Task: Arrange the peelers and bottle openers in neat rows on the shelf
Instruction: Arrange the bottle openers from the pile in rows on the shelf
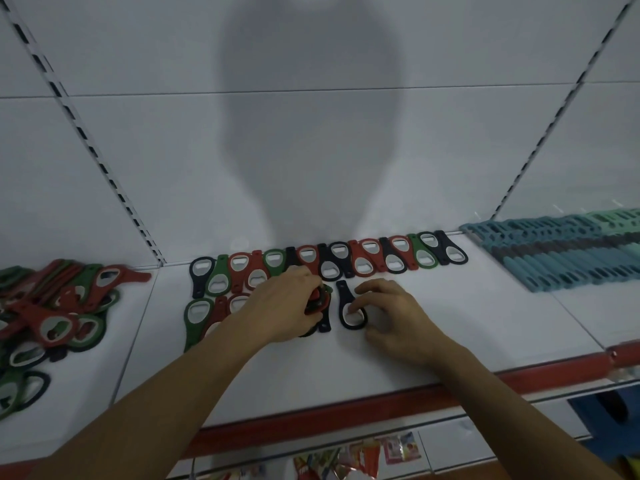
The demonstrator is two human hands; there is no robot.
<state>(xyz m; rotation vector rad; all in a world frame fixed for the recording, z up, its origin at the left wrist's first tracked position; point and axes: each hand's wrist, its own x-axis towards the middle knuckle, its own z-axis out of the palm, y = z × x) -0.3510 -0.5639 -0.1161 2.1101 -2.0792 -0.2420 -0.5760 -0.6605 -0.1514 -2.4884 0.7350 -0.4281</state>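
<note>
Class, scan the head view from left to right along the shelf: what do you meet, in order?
Loose pile of bottle openers → left hand → black bottle opener → right hand → teal peelers.

No lettering is showing clearly enough to read. The bottle openers [362,262] across the middle of the frame are bearing no legible marks. The colourful packets [398,448] at the bottom centre are carrying print, but it is blurring beyond reading.
</note>
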